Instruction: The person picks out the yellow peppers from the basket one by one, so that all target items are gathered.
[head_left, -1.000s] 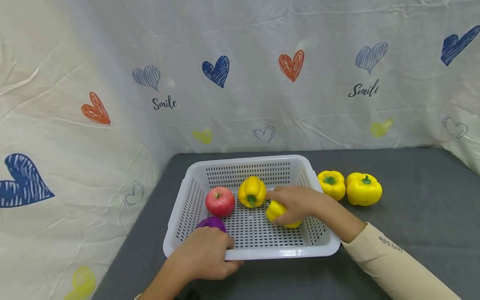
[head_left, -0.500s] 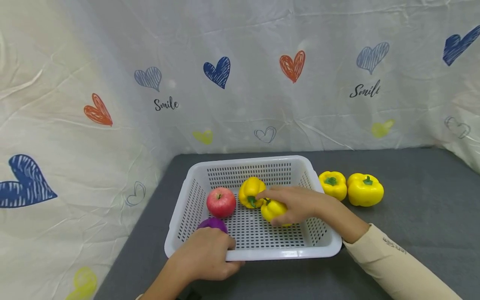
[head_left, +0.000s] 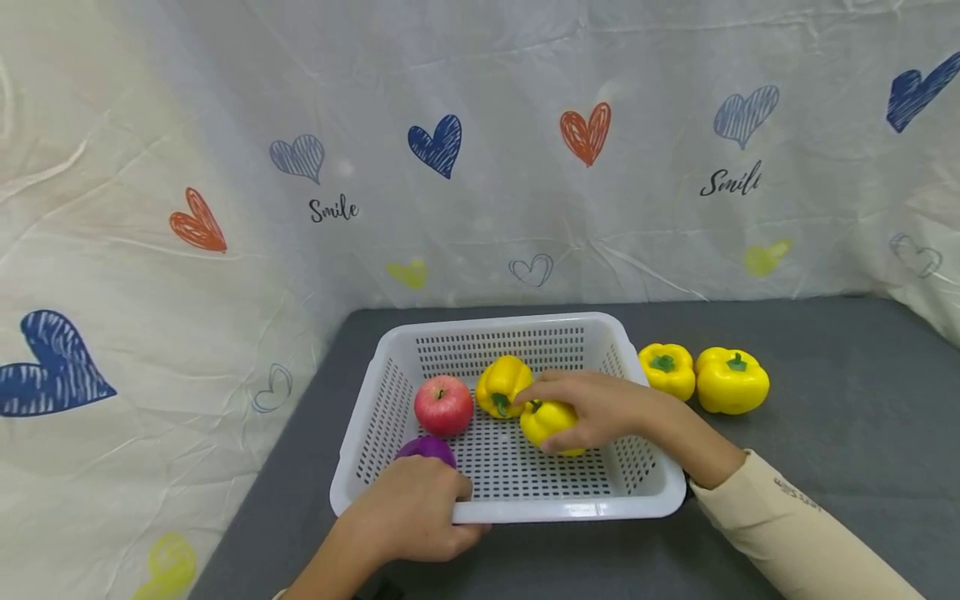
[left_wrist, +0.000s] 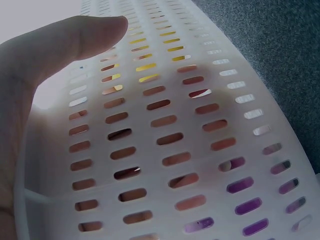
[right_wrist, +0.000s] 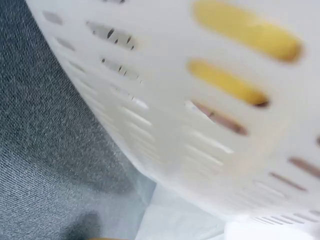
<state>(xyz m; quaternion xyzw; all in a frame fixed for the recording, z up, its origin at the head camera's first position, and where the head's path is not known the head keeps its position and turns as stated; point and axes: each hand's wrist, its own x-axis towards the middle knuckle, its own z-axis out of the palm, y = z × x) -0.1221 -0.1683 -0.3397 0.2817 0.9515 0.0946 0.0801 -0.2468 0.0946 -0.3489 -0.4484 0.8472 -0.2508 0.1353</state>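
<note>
In the head view my left hand (head_left: 420, 512) grips the near rim of a white slotted plastic basket (head_left: 570, 509). Its thumb lies outside the wall, as the left wrist view shows, with the fingers inside. Within the basket, my right hand (head_left: 596, 408) holds a yellow bell pepper (head_left: 540, 423) between thumb and fingers. A second yellow bell pepper (head_left: 502, 387) lies just beyond those fingertips. Left of it sits a red apple (head_left: 444, 406). Something smooth, round and purple (head_left: 427, 450) is partly hidden behind the left hand. Yellow shows through the slots of the wall (right_wrist: 165, 145) in the right wrist view.
Two more yellow bell peppers, one nearer the basket (head_left: 666, 372) and one farther right (head_left: 732, 382), lie on the dark grey tabletop (head_left: 847, 400). A pale curtain (head_left: 480, 208) printed with hearts hangs behind and to the left. The right forearm crosses the basket's right wall.
The right hand has shifted the held pepper slightly left, closer to the other pepper in the basket, and its fingers have moved further over it. The left hand keeps its place on the rim.
</note>
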